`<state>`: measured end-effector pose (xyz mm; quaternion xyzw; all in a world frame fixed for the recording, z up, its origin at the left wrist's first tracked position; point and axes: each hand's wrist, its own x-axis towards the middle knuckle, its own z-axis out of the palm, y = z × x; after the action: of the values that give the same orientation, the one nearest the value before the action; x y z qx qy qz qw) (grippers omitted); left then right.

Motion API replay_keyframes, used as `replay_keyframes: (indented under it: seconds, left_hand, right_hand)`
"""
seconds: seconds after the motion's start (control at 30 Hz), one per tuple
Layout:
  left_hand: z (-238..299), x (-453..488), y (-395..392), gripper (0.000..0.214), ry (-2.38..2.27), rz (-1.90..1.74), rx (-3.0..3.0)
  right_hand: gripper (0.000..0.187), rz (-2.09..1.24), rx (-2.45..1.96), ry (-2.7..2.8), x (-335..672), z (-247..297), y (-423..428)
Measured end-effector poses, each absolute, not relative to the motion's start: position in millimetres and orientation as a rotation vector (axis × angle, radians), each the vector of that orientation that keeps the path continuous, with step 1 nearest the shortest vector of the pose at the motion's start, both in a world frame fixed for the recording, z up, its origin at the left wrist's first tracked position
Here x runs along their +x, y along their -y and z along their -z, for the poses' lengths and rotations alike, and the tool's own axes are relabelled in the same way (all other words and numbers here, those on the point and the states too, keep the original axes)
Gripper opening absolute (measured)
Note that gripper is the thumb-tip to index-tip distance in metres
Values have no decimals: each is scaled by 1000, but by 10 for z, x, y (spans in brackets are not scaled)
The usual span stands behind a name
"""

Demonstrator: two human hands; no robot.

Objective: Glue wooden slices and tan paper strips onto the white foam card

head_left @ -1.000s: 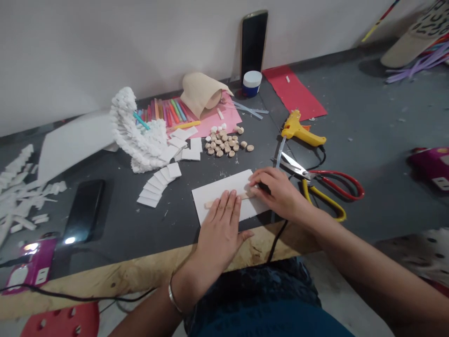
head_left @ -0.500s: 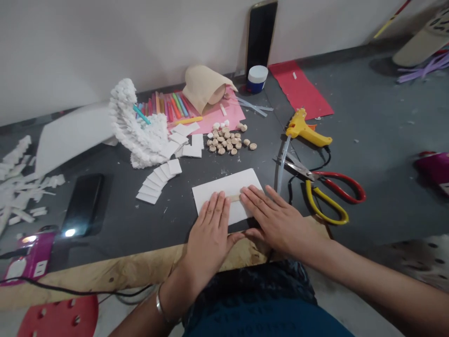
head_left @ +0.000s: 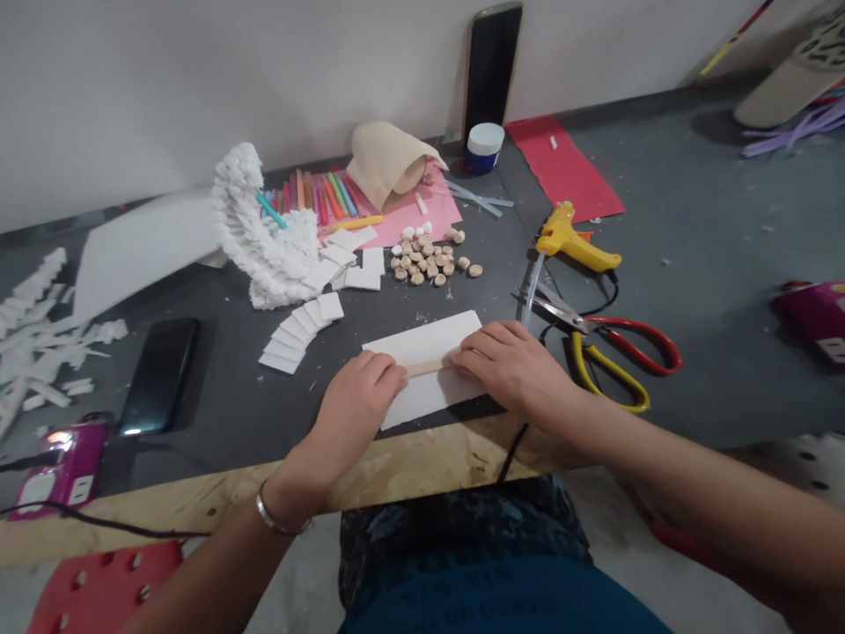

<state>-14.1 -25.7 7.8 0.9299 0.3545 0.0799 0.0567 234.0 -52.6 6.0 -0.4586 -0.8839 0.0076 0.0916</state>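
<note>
A white rectangular foam sheet point(head_left: 429, 339) lies near the table's front edge with a thin wooden stick point(head_left: 426, 366) lying across it. My left hand point(head_left: 360, 396) has its fingers curled and pressed on the stick's left end. At the stick's right end my right hand point(head_left: 511, 365) does the same, fingers bent down onto it. Both hands rest on the sheet.
A yellow glue gun point(head_left: 571, 242) and red-and-yellow scissors point(head_left: 611, 352) lie to the right. Small wooden discs point(head_left: 429, 261), white foam squares point(head_left: 300, 335), a white foam model point(head_left: 260, 242), coloured sticks point(head_left: 323, 198), a black phone point(head_left: 158, 374) and a glue jar point(head_left: 484, 147) are further off.
Both hands went from flat with fingers spread on the sheet to curled fingers at the two ends of the stick, moving apart. The middle of the stick now shows.
</note>
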Motion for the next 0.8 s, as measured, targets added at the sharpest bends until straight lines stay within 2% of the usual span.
replay_keyframes:
  seconds: [0.2, 0.3, 0.43, 0.6, 0.67, 0.8]
  left_hand:
    - [-67, -141, 137, 22, -953, -172, 2900]
    - [-145, -99, 129, 20, -1041, -207, 2843]
    - [-320, -74, 63, 15, -1267, -248, 2452]
    - [-358, -95, -87, 12, -1222, -136, 2150]
    - [-314, -97, -125, 11, -1211, -113, 2145]
    - [-239, -95, -158, 10, -1151, -142, 2270]
  right_hand:
    - [18, 107, -1208, 2731, 2381, -15, 376]
    - [21, 86, -1232, 2681, 2358, -46, 357]
    - [19, -288, -1325, 2521, 2341, -144, 289]
    - [16, -764, -1506, 2491, 2367, -188, 157]
    - [15, -771, -1524, 2523, 2372, -168, 121]
    - [11, -572, -1406, 2562, 2372, -107, 95]
